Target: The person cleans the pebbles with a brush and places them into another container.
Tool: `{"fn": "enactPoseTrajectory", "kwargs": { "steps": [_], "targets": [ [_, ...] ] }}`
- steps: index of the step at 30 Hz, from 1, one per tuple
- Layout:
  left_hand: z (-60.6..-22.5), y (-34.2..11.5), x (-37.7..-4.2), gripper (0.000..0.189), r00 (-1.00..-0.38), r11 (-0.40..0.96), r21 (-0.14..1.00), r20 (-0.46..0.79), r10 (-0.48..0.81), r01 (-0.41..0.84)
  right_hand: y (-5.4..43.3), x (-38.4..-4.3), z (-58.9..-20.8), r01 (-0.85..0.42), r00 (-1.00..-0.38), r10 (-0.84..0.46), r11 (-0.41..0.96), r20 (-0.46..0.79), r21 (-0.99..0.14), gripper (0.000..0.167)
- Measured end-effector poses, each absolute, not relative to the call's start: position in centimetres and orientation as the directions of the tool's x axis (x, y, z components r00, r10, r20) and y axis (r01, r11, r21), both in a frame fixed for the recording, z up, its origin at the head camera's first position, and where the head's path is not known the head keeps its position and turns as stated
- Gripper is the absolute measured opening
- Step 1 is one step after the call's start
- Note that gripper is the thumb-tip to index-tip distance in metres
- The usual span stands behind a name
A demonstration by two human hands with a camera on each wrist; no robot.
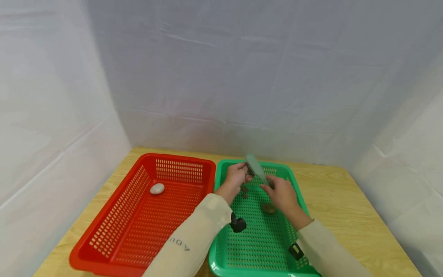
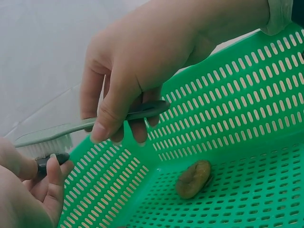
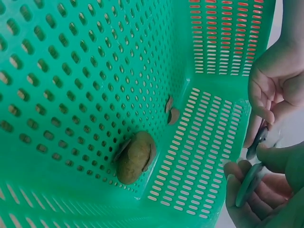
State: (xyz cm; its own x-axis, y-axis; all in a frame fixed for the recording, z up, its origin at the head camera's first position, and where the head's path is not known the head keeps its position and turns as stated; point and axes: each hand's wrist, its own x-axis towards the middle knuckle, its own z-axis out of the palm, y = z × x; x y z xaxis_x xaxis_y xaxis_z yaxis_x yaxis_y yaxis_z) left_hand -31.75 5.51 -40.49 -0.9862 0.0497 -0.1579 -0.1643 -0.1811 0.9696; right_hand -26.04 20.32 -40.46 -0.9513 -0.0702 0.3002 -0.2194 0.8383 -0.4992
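Note:
Over the far end of the green basket (image 1: 250, 250), my left hand (image 1: 236, 179) pinches a small dark stone (image 2: 42, 165). My right hand (image 1: 282, 194) grips the handle of a pale green brush (image 1: 255, 168), thumb along it. The brush slants toward the left hand, its bristles facing down right at the dark stone. Below the hands, a brown stone (image 3: 133, 164) lies on the basket floor with thin dark pieces against its sides. Two small reddish-brown pieces (image 3: 173, 116) lie farther along, near the far wall.
A red basket (image 1: 114, 215) stands to the left, close beside the green one, with a white stone (image 1: 157, 188) near its left wall. Both stand on a wooden table (image 1: 332, 200). White sheeting (image 1: 221, 77) surrounds the table at the back and sides.

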Motion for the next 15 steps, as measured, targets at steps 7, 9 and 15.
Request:
{"fn": "enactPoseTrajectory", "kwargs": {
  "steps": [7,9,15],
  "targets": [
    [-41.02,5.59,-32.31,0.035,-0.986,-0.179,0.97,-0.158,0.047,-0.164,20.39,-25.97,-40.18,-0.145,-0.958,0.02,0.829,0.288,-0.54,0.039],
    [-41.15,5.59,-32.42,0.035,-0.987,-0.174,0.972,-0.15,0.052,-0.157,20.39,-26.06,-40.19,-0.176,-0.948,0.003,0.826,0.317,-0.535,0.039],
    [-40.72,5.39,-31.92,0.036,-0.988,-0.154,0.977,-0.143,0.051,-0.15,20.29,-26.1,-40.4,-0.312,-0.918,-0.108,0.792,0.383,-0.525,0.034]
  ]
}}
